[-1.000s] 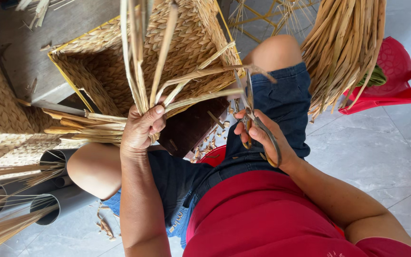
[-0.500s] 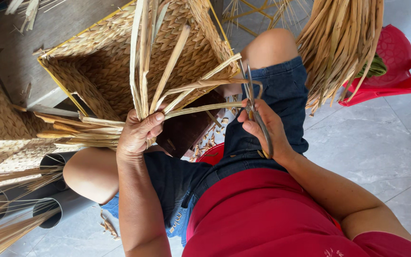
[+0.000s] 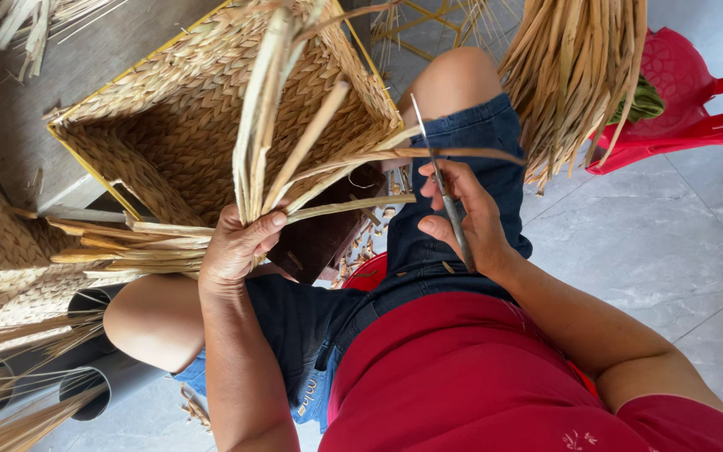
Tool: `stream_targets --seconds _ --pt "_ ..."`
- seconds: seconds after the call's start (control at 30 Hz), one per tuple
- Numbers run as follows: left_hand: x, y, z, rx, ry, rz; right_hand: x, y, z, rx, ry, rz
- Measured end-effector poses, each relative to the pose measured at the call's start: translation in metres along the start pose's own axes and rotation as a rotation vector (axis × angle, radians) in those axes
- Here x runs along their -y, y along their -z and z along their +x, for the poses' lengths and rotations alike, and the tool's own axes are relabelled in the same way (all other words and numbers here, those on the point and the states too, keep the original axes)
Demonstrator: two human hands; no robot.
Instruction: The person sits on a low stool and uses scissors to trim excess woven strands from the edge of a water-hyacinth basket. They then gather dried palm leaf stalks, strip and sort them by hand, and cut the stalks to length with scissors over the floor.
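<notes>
Left hand: I saw my left hand point(image 3: 240, 247) closed around a bunch of loose straw strands point(image 3: 274, 125), thumb pressed over them just above the knuckles.
Right hand: my right hand point(image 3: 470, 222) was clamped around a pair of scissors point(image 3: 443, 197), blades pointing up toward one flat strand point(image 3: 428, 154) that crossed them.
Basket: the woven basket point(image 3: 177, 134) lay tipped on my lap, its open mouth facing me, its rim beside my left hand.
Handling: I judged the strands light, dry and springy, stiff along their length but likely to crack if bent sharply; they were best gripped in a bunch close to the weave.
Nearby: a hanging sheaf of straw point(image 3: 575, 75) and a red plastic chair point(image 3: 696, 109) stood to my right.
</notes>
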State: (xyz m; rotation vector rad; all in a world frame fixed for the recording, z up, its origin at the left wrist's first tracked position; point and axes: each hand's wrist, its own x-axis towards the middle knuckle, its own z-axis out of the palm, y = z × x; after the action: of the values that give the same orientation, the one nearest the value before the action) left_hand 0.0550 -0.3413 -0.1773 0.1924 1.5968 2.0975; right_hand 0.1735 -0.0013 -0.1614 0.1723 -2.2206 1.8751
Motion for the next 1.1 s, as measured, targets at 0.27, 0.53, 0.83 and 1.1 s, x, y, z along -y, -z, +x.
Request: stream_targets --seconds 0.27,0.53,0.83,1.1 --pt "0.003 0.002 0.002 0.066 0.037 0.062 0.006 -0.008 0.004 0.112 0.032 -0.064" --pt "0.0 -0.005 0.003 0.131 0.023 0.106 -0.015 -0.016 -0.001 0.101 -0.038 0.088" --pt "-0.004 0.0 -0.001 0.187 0.006 0.19 -0.009 -0.005 -0.011 0.039 0.0 0.161" --pt "0.007 0.003 0.0 0.13 0.097 0.264 0.028 0.006 0.002 0.127 0.001 -0.155"
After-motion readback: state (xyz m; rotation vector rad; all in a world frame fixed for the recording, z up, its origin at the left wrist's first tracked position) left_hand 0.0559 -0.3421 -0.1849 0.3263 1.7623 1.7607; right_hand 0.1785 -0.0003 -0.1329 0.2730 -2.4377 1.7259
